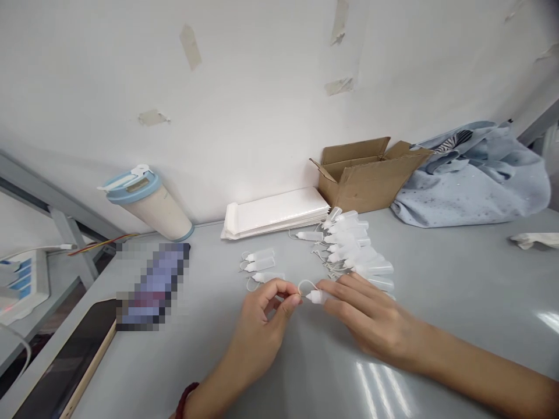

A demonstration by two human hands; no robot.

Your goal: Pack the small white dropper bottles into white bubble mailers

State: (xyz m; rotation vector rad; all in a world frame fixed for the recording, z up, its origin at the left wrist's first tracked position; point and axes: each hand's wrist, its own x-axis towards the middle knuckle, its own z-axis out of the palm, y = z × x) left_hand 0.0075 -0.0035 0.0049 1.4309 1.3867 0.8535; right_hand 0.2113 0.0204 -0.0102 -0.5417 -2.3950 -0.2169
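My right hand (378, 320) is closed around a small translucent squeeze bottle (314, 297) with a white needle-tip top, which points left. From its neck a thin white strap (308, 282) loops over to the fingertips of my left hand (264, 323). Thumb and index finger are pinched there at the bottle's tip; they hide the cap end. Just beyond my left hand lie 3 similar bottles (261, 265) with looped straps. A heap of more such bottles (349, 241) lies beyond my right hand, which covers part of it.
Behind the bottles, a stack of white padded envelopes (275, 212) lies against the wall, beside an open cardboard box (371, 183). A pale blue cloth bag (476, 186) sits at right. On the left are a tumbler (152, 203), a phone (72, 361) and a blurred-out flat object (152, 285).
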